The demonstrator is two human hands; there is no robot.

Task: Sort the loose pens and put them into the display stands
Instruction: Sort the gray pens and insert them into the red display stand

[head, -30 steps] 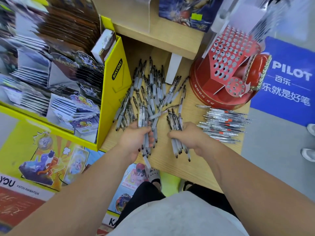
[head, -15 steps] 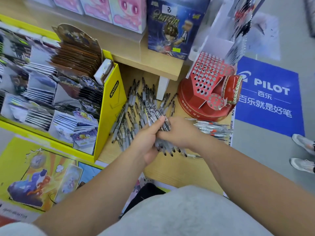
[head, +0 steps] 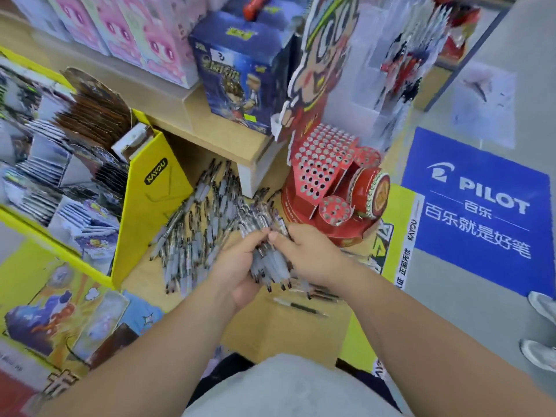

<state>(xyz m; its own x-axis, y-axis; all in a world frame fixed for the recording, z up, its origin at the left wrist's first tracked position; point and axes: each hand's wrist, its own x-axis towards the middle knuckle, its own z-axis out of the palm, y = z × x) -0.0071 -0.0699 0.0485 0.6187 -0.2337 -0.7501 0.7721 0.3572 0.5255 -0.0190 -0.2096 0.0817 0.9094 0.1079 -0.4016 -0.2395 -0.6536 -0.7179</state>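
Observation:
A bundle of clear pens with black tips (head: 270,266) is held between both hands just above the low wooden shelf (head: 270,326). My left hand (head: 237,266) cups the bundle from the left and below, and my right hand (head: 307,254) grips it from the right. Many loose pens (head: 204,218) lie scattered on the shelf to the left and behind. A red display stand (head: 319,164) full of empty holes stands just behind my right hand. One dark pen (head: 301,308) lies alone near the shelf's front edge.
A yellow card display box (head: 150,206) with stacked card packs borders the pens on the left. A raised wooden shelf (head: 228,136) behind carries a blue box (head: 240,73) and pink boxes. A blue floor sign (head: 481,212) and someone's shoes (head: 541,326) are at the right.
Each hand first held its own pens apart on the shelf; they have come together and now hold one bundle. The view has tilted upward, showing more of the shelves behind.

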